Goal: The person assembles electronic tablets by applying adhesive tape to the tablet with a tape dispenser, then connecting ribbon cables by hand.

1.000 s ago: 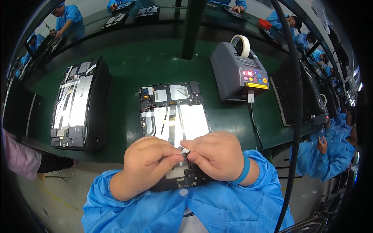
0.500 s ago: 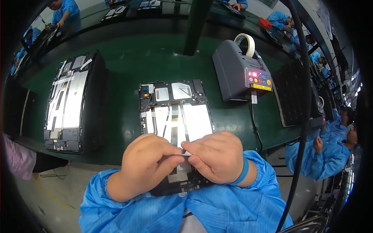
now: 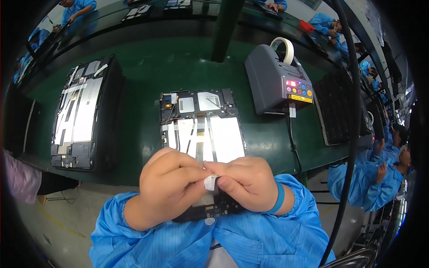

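Observation:
My left hand (image 3: pixel 166 183) and my right hand (image 3: pixel 251 184) meet over the lower part of an opened tablet-like device (image 3: pixel 227 138). Thumb and index finger of each are pinched together on a small white strip (image 3: pixel 210 182), which looks like tape. It hangs between the fingertips, its lower end pointing toward me. A dark sliver beside it, at the right thumb, is too small to make out. The device lies face down on the green bench, showing silvery battery panels, ribbon cables and a black frame. My hands hide part of its lower half.
A grey tape dispenser (image 3: pixel 273 85) carrying a roll of cream tape (image 3: pixel 288 51) stands right of the device. To the left is a stack of similar devices (image 3: pixel 85 111). Black trays (image 3: pixel 339 111) sit at the right. A black cable (image 3: pixel 351 134) hangs in front; co-workers in blue sit around.
The white strip has turned from nearly edge-on to showing its broad face, hanging downward. My fingertips have shifted slightly, the left hand rising a little. The device stays put.

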Motion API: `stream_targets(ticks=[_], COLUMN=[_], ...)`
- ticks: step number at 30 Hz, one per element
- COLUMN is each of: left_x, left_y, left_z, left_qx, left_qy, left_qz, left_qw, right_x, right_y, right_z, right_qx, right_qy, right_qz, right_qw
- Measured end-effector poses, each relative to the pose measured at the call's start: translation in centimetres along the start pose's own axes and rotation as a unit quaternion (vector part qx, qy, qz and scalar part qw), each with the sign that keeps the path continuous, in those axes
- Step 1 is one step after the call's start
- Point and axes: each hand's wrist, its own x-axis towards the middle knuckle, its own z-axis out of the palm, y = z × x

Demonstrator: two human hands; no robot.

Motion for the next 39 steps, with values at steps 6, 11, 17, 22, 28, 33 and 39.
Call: stream_targets(ticks=[6, 11, 17, 22, 28, 33, 39], left_x=[-0.1, -0.7, -0.5, -0.5, 0.4, -0.1, 0.1], left_y=[0.8, 1.1, 1.0, -1.4, -4.9, -6.4, -6.7], left_z=[-0.1, -0.1, -0.7, -1.9, -1.7, -1.6, -2.2], left_qx=[-0.093, -0.218, -0.068, 0.15, 0.249, 0.239, 0.233], left_qy=[0.006, -0.001, 0.014, 0.114, 0.09, 0.079, 0.029], left_qz=[-0.157, -0.248, -0.105, -0.033, -0.08, -0.1, -0.073], left_qw=[0.983, 0.944, 0.992, 0.982, 0.961, 0.963, 0.969], right_x=[-1.2, -1.0, 0.4, 2.4, 8.4, 12.0, 14.6], right_y=[0.9, 0.1, -0.9, 0.5, 1.9, 3.5, 4.4], right_z=[0.1, 0.4, 0.1, -1.6, 0.3, 1.4, 1.8], right_qx=[0.126, 0.314, 0.256, 0.069, -0.054, -0.128, -0.129], right_qy=[0.12, 0.086, 0.036, 0.106, 0.006, -0.061, -0.052], right_qz=[0.028, 0.095, 0.074, 0.007, -0.035, -0.068, -0.146], right_qw=[0.984, 0.941, 0.963, 0.992, 0.998, 0.988, 0.979])
